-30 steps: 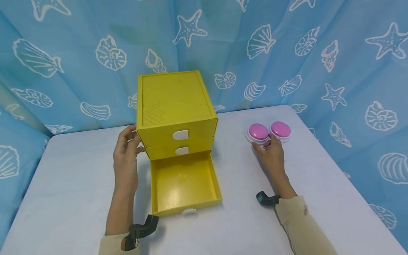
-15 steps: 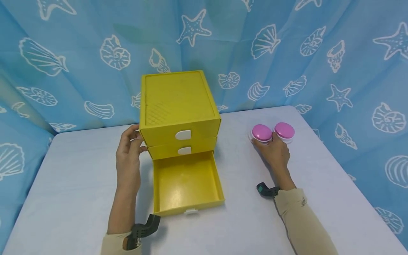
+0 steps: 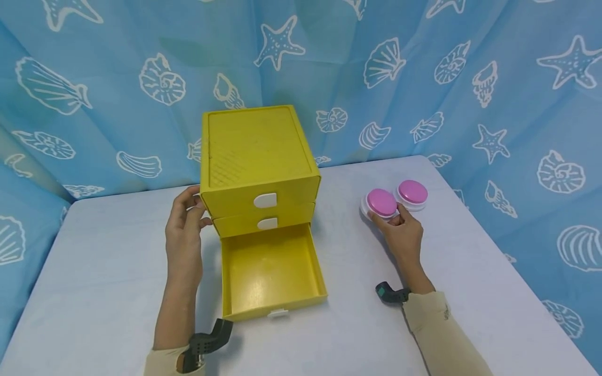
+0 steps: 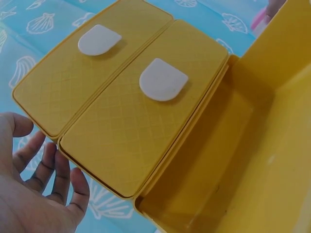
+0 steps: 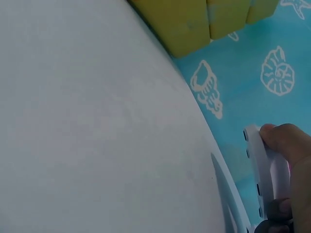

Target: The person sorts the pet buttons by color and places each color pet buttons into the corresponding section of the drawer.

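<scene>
My right hand [image 3: 404, 233] grips a round pink push button [image 3: 382, 201] by its white base, thumb at the near left and fingers at the right. In the right wrist view that white base [image 5: 258, 170] is tilted on edge, with small dark feet along its underside. A second pink push button [image 3: 413, 191] sits just behind and to the right. At the left side of a yellow drawer cabinet [image 3: 258, 146], my left hand [image 3: 185, 232] rests its loosely bent fingers against the side edge. The cabinet's bottom drawer [image 3: 270, 271] is pulled out and empty; the upper two are closed.
A white-covered table [image 3: 117, 261] lies under everything. Behind it hangs a blue curtain [image 3: 324, 68] with shells and starfish, close to the cabinet's back. Each wrist wears a black camera mount; the left mount [image 3: 211, 339] is near the open drawer's front corner.
My right hand has taken hold of the left push button and drawn it slightly toward me, away from its neighbour. The left hand and the cabinet keep their places.
</scene>
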`<state>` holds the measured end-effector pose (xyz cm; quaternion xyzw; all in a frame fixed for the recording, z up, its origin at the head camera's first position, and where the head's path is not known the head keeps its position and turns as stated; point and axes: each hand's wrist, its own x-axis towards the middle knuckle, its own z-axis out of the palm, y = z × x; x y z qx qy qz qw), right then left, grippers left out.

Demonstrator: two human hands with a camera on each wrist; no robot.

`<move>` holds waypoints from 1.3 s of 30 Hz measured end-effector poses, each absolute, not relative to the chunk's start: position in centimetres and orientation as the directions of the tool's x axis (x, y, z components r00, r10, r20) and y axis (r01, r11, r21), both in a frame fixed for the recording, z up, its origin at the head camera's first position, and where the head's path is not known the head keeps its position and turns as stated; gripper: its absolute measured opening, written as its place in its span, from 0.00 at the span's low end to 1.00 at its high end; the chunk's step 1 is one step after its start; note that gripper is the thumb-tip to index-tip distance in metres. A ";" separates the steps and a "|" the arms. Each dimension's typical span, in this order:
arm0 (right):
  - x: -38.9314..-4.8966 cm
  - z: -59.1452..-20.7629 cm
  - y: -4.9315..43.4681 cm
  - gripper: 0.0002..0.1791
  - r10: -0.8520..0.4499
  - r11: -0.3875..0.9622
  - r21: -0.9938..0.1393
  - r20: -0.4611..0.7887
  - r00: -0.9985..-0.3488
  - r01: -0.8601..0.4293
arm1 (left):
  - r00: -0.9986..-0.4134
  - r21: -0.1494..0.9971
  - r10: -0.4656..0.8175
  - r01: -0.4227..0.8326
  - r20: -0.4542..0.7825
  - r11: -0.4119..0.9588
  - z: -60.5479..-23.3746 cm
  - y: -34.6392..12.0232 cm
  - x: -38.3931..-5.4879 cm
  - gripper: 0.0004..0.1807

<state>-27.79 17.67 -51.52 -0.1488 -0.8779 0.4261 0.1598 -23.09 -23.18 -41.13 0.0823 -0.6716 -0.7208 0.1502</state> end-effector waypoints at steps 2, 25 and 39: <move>-27.1 -51.6 17.4 0.46 0.381 0.586 -0.803 0.157 -0.911 0.106 | -0.941 0.992 -0.328 0.110 0.086 -0.054 -41.2 -23.2 -23.0 0.18; -20.8 -49.4 12.9 0.36 0.112 0.616 -0.751 0.381 -0.918 -0.237 | -0.942 0.993 -0.329 0.093 0.064 -0.076 -41.1 -23.2 -23.2 0.17; -17.2 -45.6 8.1 0.38 0.003 0.527 -0.757 0.455 -0.890 -0.386 | -0.943 0.987 -0.312 0.142 0.111 -0.078 -41.2 -23.3 -23.3 0.16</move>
